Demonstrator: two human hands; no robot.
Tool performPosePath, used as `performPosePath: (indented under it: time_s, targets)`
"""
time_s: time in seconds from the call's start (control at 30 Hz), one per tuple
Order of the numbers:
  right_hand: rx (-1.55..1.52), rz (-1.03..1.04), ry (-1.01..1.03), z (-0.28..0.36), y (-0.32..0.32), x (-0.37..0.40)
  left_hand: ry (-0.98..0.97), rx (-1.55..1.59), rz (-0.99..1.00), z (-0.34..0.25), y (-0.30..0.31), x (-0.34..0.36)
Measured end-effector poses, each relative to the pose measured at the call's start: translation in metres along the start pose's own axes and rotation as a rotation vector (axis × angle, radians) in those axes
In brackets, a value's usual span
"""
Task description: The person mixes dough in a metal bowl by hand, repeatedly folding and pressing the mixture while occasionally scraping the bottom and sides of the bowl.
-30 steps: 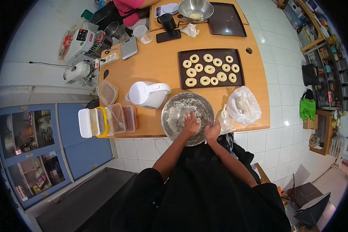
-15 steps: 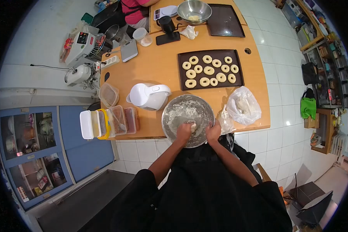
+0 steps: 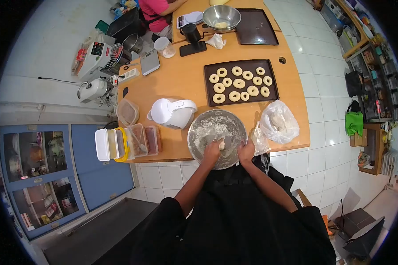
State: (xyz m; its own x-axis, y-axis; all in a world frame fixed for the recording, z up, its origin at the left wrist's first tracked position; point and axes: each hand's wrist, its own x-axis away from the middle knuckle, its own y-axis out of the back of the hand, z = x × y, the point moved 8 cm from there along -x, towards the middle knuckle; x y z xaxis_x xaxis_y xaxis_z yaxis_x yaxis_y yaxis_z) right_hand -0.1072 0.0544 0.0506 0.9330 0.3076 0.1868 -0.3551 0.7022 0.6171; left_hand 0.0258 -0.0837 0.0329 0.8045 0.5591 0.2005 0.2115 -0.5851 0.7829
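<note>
A metal mixing bowl point(image 3: 195, 128) dusted with white flour stands at the table's near edge. Inside it, my left hand point(image 3: 212, 151) has its fingers curled around a pale lump of dough point(image 3: 221, 145), which is mostly covered by the hand. My right hand point(image 3: 246, 151) is closed on the bowl's right rim, thumb toward the inside. Just right of that hand lie a small clear bag point(image 3: 259, 141) and a larger plastic bag point(image 3: 281, 124) with something pale inside. Behind the bowl, a dark baking tray point(image 3: 212, 102) carries several rings of dough point(image 3: 239, 83).
A white pitcher point(image 3: 172, 112) stands left of the bowl, near several plastic tubs point(image 3: 137, 140). Farther back are a scale point(image 3: 150, 62), a phone point(image 3: 193, 48), a black kettle point(image 3: 190, 32), another metal bowl point(image 3: 221, 17) and a second tray point(image 3: 257, 26). A person in pink point(image 3: 154, 9) is beyond.
The view has shifted slightly, so things on the table appear a little displaced. My left hand still holds the dough in the bowl, and my right hand stays on the rim.
</note>
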Motion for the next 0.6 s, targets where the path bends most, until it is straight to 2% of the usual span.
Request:
performPosePath:
  time_s: [0.13, 0.23, 0.33, 0.4, 0.47, 0.53, 0.57, 0.6]
  targets:
    - [0.003, 0.021, -0.011, 0.007, 0.003, 0.000, 0.103, -0.130, -0.135, 0.006, 0.000, 0.012]
    - [0.031, -0.044, 0.042, 0.007, 0.004, -0.002, 0.275, -0.263, -0.003, 0.000, 0.017, 0.008]
    - [0.072, 0.078, -0.049, -0.001, -0.002, -0.003, 0.125, -0.324, 0.001, 0.003, 0.018, -0.001]
    - [0.059, 0.034, -0.023, -0.001, -0.002, -0.004, -0.083, -0.250, -0.041, -0.001, 0.009, -0.006]
    - [0.026, 0.004, -0.015, 0.000, -0.002, -0.004, -0.188, -0.189, -0.015, 0.000, -0.004, -0.004]
    - [-0.026, -0.013, -0.024, -0.001, -0.003, -0.002, -0.142, -0.191, 0.097, 0.001, -0.018, 0.003]
    - [-0.006, -0.034, 0.002, 0.002, -0.003, -0.002, -0.047, -0.165, 0.082, 0.004, -0.021, 0.000]
    - [0.014, -0.059, 0.030, 0.003, -0.002, -0.002, -0.071, -0.143, 0.084, 0.001, -0.022, -0.002]
